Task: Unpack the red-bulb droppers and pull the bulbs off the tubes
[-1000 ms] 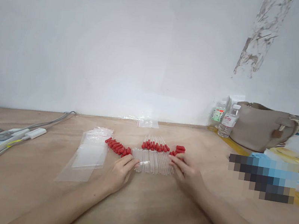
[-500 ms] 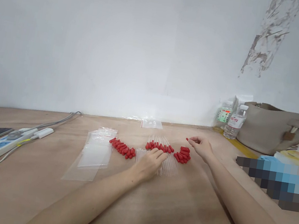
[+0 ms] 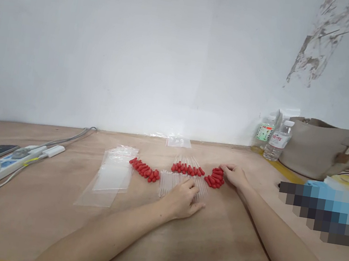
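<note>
A row of clear glass dropper tubes [image 3: 173, 181] lies mid-table. Behind it sit three clusters of red rubber bulbs: a left pile [image 3: 144, 170], a middle row [image 3: 188, 169] and a right pile [image 3: 215, 178]. My left hand [image 3: 183, 200] rests on the near right end of the tubes, fingers curled down onto them. My right hand [image 3: 235, 176] reaches to the right pile, its fingertips closed at the bulbs; whether it holds one is hidden.
Clear zip bags [image 3: 110, 177] lie left of the bulbs, another small bag [image 3: 177, 141] by the wall. A power strip with cables [image 3: 7, 161] is at far left. Two water bottles [image 3: 275, 140] and a beige handbag [image 3: 320, 147] stand at the right.
My right hand came down from holding a single red bulb above the table to the right pile. My left hand slid back and right along the tubes.
</note>
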A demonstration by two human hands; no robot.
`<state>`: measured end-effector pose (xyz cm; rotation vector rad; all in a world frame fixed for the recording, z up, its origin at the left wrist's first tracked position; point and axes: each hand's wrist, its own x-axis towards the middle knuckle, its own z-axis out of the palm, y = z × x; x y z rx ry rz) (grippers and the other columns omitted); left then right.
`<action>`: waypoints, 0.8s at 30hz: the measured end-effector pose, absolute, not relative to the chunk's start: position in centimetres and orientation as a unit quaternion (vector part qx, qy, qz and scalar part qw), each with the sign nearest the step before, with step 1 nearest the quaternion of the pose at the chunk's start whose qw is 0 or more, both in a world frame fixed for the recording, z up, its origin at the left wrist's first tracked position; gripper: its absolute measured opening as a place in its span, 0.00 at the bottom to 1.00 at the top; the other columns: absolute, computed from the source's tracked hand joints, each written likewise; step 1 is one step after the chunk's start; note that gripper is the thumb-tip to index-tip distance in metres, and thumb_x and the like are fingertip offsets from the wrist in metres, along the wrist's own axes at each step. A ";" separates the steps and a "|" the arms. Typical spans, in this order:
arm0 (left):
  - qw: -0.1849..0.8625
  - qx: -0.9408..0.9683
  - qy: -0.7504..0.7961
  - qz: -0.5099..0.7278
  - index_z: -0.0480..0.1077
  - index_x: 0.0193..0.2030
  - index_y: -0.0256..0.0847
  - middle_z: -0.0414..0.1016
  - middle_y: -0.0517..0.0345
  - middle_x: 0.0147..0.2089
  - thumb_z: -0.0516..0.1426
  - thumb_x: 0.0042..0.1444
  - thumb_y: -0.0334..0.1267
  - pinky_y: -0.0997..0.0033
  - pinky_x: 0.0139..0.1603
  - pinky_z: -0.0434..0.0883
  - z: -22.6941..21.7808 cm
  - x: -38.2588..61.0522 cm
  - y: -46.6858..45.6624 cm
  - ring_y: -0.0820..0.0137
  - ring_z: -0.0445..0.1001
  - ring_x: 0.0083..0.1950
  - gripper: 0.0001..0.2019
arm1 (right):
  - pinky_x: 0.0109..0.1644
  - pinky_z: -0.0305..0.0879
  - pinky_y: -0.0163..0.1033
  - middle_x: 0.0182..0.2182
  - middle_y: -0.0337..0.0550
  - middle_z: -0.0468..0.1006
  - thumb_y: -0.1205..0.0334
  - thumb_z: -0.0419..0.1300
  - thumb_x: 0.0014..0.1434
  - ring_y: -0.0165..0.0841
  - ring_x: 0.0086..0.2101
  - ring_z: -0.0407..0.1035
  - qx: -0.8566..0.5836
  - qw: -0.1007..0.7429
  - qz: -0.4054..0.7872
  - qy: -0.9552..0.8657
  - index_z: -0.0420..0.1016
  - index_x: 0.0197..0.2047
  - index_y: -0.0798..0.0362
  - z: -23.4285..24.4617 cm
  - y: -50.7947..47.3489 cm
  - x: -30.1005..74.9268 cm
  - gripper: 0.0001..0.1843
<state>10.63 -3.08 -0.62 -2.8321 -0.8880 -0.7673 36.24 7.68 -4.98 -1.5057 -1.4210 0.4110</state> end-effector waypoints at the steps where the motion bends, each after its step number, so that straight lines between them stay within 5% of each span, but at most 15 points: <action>1: 0.037 -0.922 -0.288 -0.255 0.65 0.33 0.36 0.65 0.51 0.36 0.53 0.52 0.47 0.66 0.42 0.64 -0.6 10.4 -3.2 0.65 0.64 0.41 0.14 | 0.37 0.65 0.36 0.30 0.44 0.78 0.49 0.52 0.49 0.35 0.33 0.71 -0.622 0.490 0.169 -0.587 0.76 0.30 0.56 -5.0 7.7 36.3 0.20; 6: 0.059 -0.940 -0.238 -0.235 0.64 0.47 0.39 0.65 0.49 0.48 0.55 0.49 0.49 0.59 0.50 0.60 0.0 7.9 -2.9 0.61 0.61 0.49 0.22 | 0.39 0.64 0.34 0.37 0.45 0.77 0.48 0.46 0.53 0.33 0.37 0.70 -0.646 0.465 0.145 -0.587 0.74 0.39 0.57 -4.4 7.1 36.2 0.24; 11: 0.078 -0.958 -0.202 -0.190 0.60 0.54 0.43 0.60 0.51 0.57 0.51 0.53 0.51 0.56 0.57 0.52 0.5 6.6 -2.1 0.60 0.55 0.59 0.23 | 0.37 0.60 0.37 0.31 0.43 0.77 0.48 0.48 0.52 0.35 0.34 0.69 -0.697 0.384 0.091 -0.599 0.75 0.36 0.53 -1.7 6.0 34.4 0.21; 17: 0.071 -0.956 -0.199 -0.202 0.62 0.52 0.42 0.64 0.50 0.53 0.49 0.56 0.47 0.57 0.57 0.52 0.3 5.3 -2.9 0.62 0.58 0.56 0.19 | 0.47 0.50 0.46 0.28 0.43 0.76 0.53 0.57 0.45 0.40 0.39 0.66 -0.736 0.231 0.054 -0.634 0.75 0.25 0.49 1.9 6.0 29.2 0.10; 24: 0.021 -0.925 -0.266 -0.270 0.66 0.45 0.41 0.67 0.52 0.43 0.49 0.57 0.37 0.61 0.50 0.59 -0.2 1.7 -4.4 0.66 0.63 0.48 0.11 | 0.39 0.54 0.47 0.17 0.43 0.72 0.69 0.62 0.33 0.40 0.28 0.68 -0.789 0.071 0.121 -0.598 0.70 0.17 0.55 2.2 8.4 26.6 0.03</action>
